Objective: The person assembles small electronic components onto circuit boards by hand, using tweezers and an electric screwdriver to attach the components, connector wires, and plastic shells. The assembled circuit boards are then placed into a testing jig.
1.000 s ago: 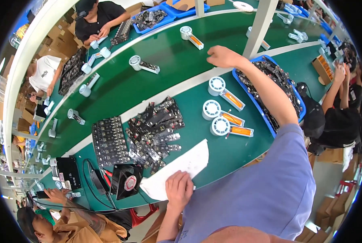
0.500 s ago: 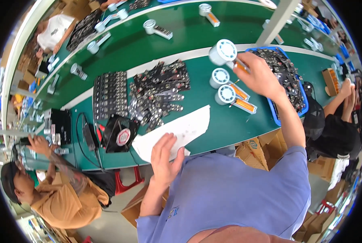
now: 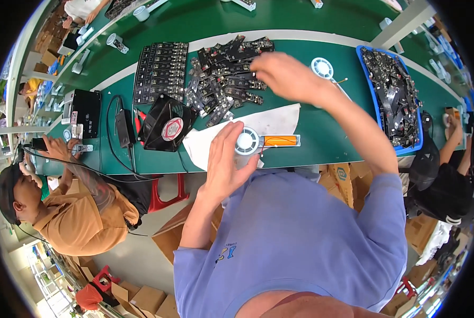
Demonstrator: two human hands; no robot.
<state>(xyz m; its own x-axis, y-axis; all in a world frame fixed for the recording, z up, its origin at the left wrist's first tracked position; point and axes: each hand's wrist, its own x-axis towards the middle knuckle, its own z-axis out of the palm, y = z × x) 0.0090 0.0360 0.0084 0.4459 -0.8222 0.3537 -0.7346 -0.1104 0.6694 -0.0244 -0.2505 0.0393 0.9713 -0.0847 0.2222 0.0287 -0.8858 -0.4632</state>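
Note:
My left hand (image 3: 223,159) is closed around the round slotted head of a pale blue handheld fan (image 3: 247,142). The fan's open handle, with an orange battery in it, points right above a white sheet (image 3: 282,117). My right hand (image 3: 284,77) is over the right side of a loose pile of black circuit boards (image 3: 226,66). Its fingers bend down at the boards; the fingertips are hidden and slightly blurred, so whether they grip one does not show. Beyond my right forearm lies another fan (image 3: 322,68), its handle partly covered by the arm.
Left of the pile, circuit boards stand in neat rows (image 3: 160,73). A black square cooling fan (image 3: 169,127) and a black power adapter (image 3: 124,128) with cables lie nearby. A blue bin (image 3: 420,135) full of boards is at right. People sit on both sides.
My right hand has moved left from the fans to the board pile, without the fan it held. My left hand, formerly empty over the sheet, now grips a fan. The view has shifted.

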